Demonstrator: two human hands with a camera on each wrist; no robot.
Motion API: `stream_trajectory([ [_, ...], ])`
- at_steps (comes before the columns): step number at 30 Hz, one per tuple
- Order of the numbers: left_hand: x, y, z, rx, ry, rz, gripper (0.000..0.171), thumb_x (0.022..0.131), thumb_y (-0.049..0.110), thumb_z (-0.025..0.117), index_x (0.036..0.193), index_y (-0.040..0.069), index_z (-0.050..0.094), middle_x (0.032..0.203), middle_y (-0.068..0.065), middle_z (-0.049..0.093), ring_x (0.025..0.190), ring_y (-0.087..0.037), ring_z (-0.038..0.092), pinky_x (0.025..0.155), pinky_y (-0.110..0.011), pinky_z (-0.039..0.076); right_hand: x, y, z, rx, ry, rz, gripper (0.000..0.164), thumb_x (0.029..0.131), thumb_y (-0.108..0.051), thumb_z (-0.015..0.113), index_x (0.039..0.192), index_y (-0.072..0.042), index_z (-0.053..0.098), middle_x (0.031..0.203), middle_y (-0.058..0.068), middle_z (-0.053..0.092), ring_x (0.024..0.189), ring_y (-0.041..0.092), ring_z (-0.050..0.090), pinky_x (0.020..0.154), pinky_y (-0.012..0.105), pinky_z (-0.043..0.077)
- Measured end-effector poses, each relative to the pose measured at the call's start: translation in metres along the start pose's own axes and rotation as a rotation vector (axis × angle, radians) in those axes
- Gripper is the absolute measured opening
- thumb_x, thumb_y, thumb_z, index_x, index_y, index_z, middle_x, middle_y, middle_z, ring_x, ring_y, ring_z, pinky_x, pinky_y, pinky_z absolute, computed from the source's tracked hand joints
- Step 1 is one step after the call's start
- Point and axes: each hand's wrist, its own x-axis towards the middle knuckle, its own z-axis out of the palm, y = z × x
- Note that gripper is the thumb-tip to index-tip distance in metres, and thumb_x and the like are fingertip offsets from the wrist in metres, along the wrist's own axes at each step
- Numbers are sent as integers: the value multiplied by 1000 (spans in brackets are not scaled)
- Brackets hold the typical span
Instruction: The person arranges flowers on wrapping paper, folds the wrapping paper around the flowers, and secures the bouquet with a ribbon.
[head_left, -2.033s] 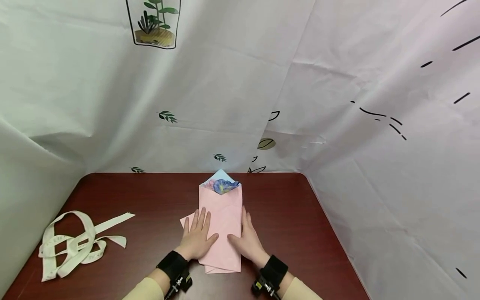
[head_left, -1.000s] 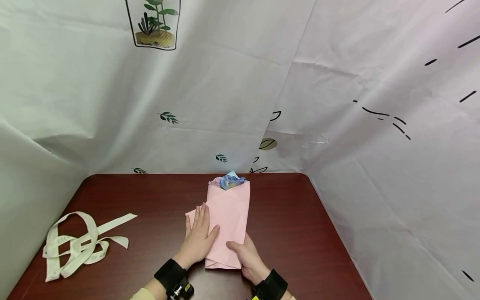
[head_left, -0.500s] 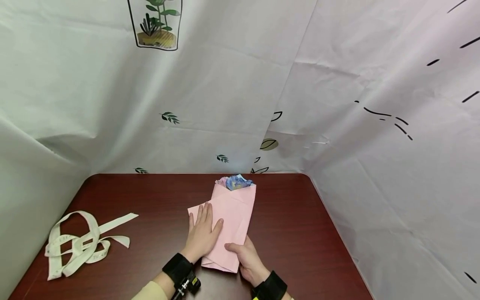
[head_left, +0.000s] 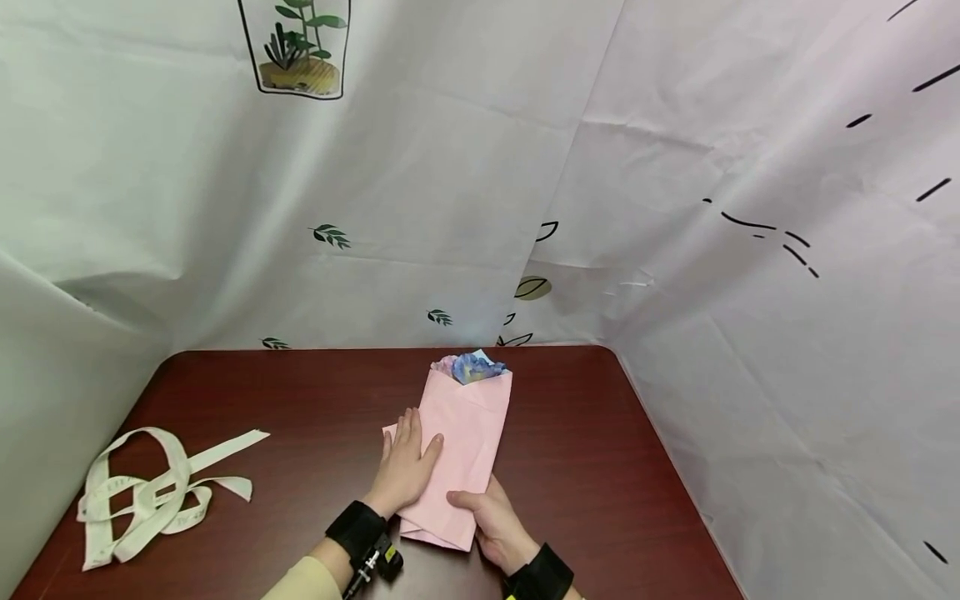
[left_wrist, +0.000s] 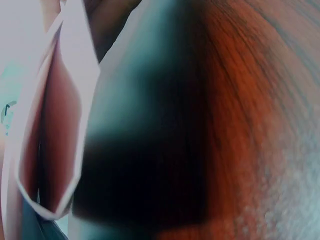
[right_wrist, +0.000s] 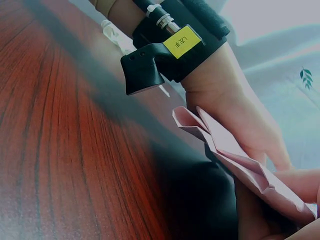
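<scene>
A flat pink paper-wrapped bouquet (head_left: 461, 442) leans slightly right at the middle of the table in the head view. Blue and pink flowers (head_left: 476, 367) show at its top opening. My left hand (head_left: 403, 471) lies over its left side with fingers straight, across a folded flap that sticks out left. My right hand (head_left: 498, 521) grips the lower right edge, thumb on top and fingers underneath. The right wrist view shows the folded lower end of the pink wrapping paper (right_wrist: 235, 160) raised above the table. In the left wrist view, the paper's open folded end (left_wrist: 65, 135) fills the left side.
A loosely tangled white ribbon (head_left: 161, 492) lies on the left of the dark red wooden table (head_left: 600, 467). A white printed cloth (head_left: 427, 167) hangs behind the table and along its sides. Black wrist straps with small cameras (head_left: 360, 533) sit on both wrists.
The bouquet has tilted to the right, and less of the pale blue paper tip shows. My right hand has gone from lying flat along the edge to gripping it lower down.
</scene>
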Motion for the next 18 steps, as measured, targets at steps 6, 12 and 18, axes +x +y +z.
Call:
stream_trajectory([
  [6,2,-3,-3,-334,-79,-65,80,108,45,40,160,-5,3,166,-26,4,153,-42,5,121,-59,7,1,-1,0,13,7,9,71,85,3,69,148,3,34,127,14,64,111,25,66,88,35,56],
  [12,4,-6,-14,-721,-165,-155,79,109,47,36,162,8,-7,169,-15,0,155,-31,-3,122,-55,0,3,-6,3,4,30,-17,72,84,3,70,147,4,34,131,15,61,114,24,64,90,33,54],
  [18,-4,-9,-25,-850,-134,-207,84,107,35,49,162,13,-10,170,-13,-1,156,-27,1,123,-50,6,7,-9,1,-89,114,-85,77,82,3,72,149,2,34,140,16,55,120,22,58,94,30,49],
])
